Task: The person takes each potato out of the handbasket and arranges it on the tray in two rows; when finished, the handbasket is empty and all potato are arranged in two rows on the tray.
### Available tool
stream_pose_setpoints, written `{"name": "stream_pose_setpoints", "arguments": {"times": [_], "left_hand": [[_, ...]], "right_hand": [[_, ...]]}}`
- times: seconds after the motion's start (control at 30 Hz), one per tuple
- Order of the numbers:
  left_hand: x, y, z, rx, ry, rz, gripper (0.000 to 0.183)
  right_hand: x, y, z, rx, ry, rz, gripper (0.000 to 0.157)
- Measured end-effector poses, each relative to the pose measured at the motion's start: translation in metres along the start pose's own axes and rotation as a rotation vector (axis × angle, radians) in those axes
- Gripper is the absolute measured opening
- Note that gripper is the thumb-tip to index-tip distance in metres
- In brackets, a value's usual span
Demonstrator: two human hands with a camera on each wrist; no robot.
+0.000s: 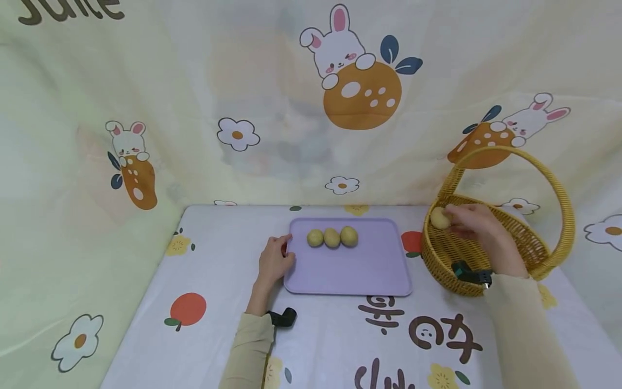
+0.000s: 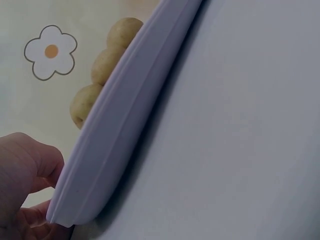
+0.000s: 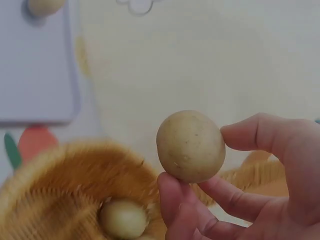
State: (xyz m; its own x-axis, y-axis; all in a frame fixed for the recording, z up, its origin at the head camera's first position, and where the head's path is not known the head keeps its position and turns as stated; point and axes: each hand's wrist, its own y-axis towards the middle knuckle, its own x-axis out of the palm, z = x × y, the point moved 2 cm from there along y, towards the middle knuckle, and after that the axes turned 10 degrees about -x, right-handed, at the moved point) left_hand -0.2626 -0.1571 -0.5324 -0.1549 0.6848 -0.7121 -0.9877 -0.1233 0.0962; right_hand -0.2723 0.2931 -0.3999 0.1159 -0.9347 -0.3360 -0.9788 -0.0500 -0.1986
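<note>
My right hand [image 1: 473,221] pinches a round, pale yellow potato [image 3: 191,146] between thumb and fingertips, over the left part of a yellow wicker basket [image 1: 439,267]. Inside the basket lies another potato [image 3: 123,218], partly cut off by the lower frame edge. Three potatoes [image 1: 332,238] sit side by side in a row toward the back of a lilac tray [image 1: 347,273]. At the tray's left edge, my left hand [image 1: 274,262] holds the rim with thumb and curled fingers. The left wrist view shows some of those fingers hidden behind the tray's corner.
The basket's tall arched handle [image 1: 563,216] rises around my right forearm. A white printed cloth [image 1: 223,324] covers the table, and a patterned curtain [image 1: 272,70] stands behind it. Small black devices [image 1: 284,317] are strapped at both wrists.
</note>
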Motion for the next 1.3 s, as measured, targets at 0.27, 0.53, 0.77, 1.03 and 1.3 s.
{"name": "stream_pose_setpoints", "arguments": {"times": [0.27,0.53,0.77,1.03,1.3], "left_hand": [[0.000,0.002,-0.004,0.009,-0.026,-0.010,0.053],[0.002,0.009,0.000,0.026,-0.015,-0.040,0.052],[0.003,0.006,-0.008,0.003,-0.018,-0.025,0.053],[-0.002,0.000,-0.010,0.015,-0.008,0.028,0.051],[0.003,-0.001,-0.005,0.035,-0.006,0.042,0.051]], "right_hand": [[0.048,0.014,-0.024,-0.058,-0.018,-0.041,0.044],[0.109,0.035,-0.009,-0.039,-0.051,-0.025,0.047],[0.144,0.053,0.022,0.038,-0.032,-0.019,0.038],[0.165,0.059,0.037,0.086,0.056,-0.036,0.027],[0.158,0.055,0.034,0.092,0.099,-0.079,0.039]]}}
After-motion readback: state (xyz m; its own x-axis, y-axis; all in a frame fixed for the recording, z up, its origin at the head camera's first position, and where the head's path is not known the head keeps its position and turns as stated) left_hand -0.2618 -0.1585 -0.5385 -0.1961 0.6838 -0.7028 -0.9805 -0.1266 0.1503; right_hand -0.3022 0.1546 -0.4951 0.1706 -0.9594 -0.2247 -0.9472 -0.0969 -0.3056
